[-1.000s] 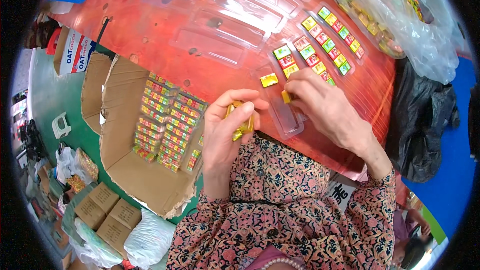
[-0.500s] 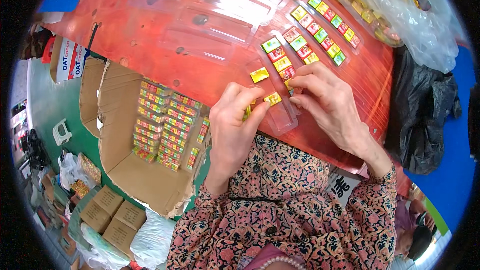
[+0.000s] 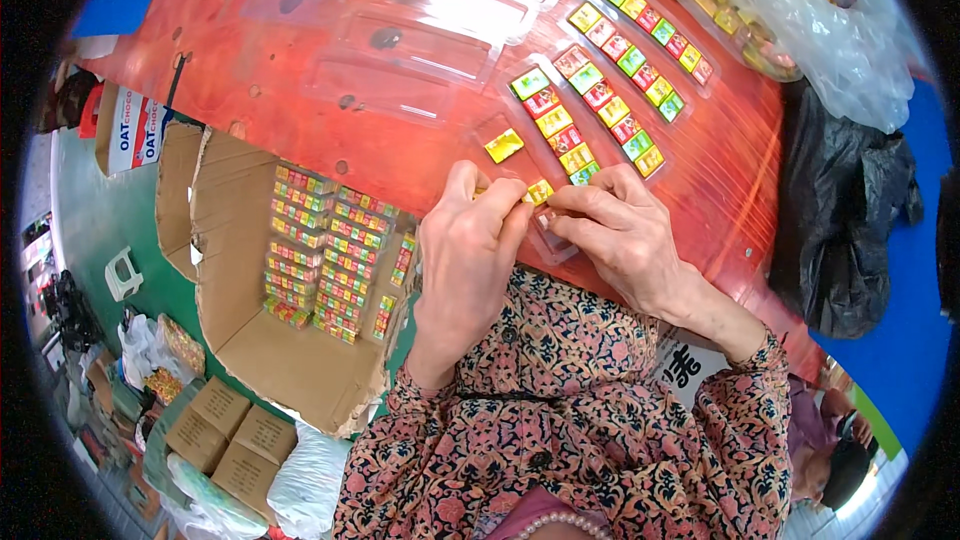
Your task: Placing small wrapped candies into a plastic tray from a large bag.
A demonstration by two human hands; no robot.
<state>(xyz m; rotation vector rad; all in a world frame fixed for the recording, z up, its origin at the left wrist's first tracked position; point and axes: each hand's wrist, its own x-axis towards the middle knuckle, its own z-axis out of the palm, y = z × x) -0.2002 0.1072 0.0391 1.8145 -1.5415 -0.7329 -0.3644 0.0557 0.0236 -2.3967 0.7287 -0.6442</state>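
Note:
Near the table's front edge, my left hand (image 3: pixel 468 240) is closed, its thumb and forefinger pinched at a small yellow packet (image 3: pixel 539 191). My right hand (image 3: pixel 620 230) meets it from the other side, fingertips pressed together beside that packet; what they hold, if anything, is hidden. Both hands are over a clear plastic tray (image 3: pixel 553 245), partly covered by them. Another yellow packet (image 3: pixel 503 145) lies just beyond my left hand. Farther up and right, red, green and yellow packets (image 3: pixel 553 121) sit in slanting rows in the clear tray slots.
Clear molded trays (image 3: pixel 400 55) lie on the red tabletop (image 3: pixel 280 90). A large plastic bag of packets (image 3: pixel 740 30) is at the far right, above a black bag (image 3: pixel 840 210). Left and below stands an open carton (image 3: pixel 225 270) holding filled trays (image 3: pixel 345 260).
My right hand has moved left and closed in beside the yellow packet, uncovering the lower end of a packet row. My left hand has stayed close to its place.

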